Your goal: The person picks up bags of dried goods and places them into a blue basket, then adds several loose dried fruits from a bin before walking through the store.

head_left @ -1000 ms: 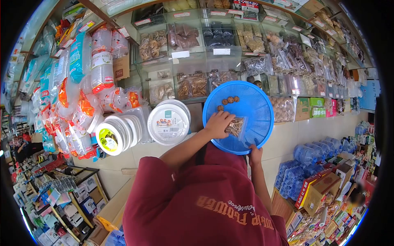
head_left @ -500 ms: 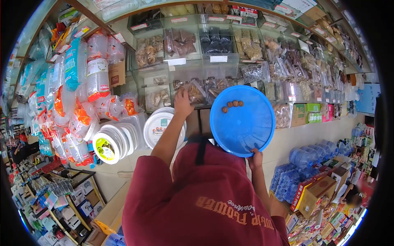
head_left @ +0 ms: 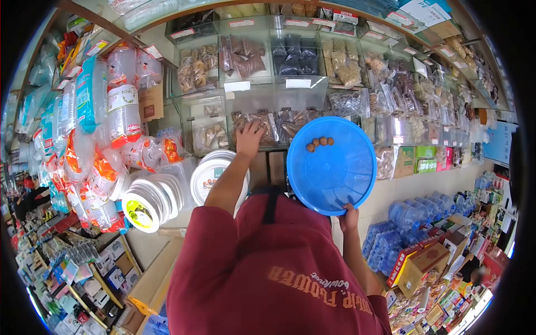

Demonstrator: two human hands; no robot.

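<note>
My left hand [head_left: 249, 138] lies with fingers spread on a clear packet of brown dried goods [head_left: 268, 127] in a see-through bin. The fingers rest on top of the packet and are not wrapped round it. Low on its near edge, my right hand [head_left: 349, 217] grips a blue plastic basket [head_left: 332, 181], tilted so that its inside faces me. Several round brown walnut-like pieces [head_left: 320, 143] sit together near the basket's upper part. Just right of the packet under my left hand is another bin of similar bagged goods [head_left: 296, 121].
Shelves of bagged dried goods [head_left: 343, 64] rise ahead. Stacked white paper plates [head_left: 215, 176] and wrapped plastic bowls [head_left: 123, 109] stand to the left. On the floor at right are bottled water packs [head_left: 385, 243] and cardboard boxes [head_left: 427, 265]; another person is at the far right.
The packet at my left hand, tilted up before, now lies flatter in the bin, and my fingers have spread over it. The blue basket has hardly moved in my right hand.
</note>
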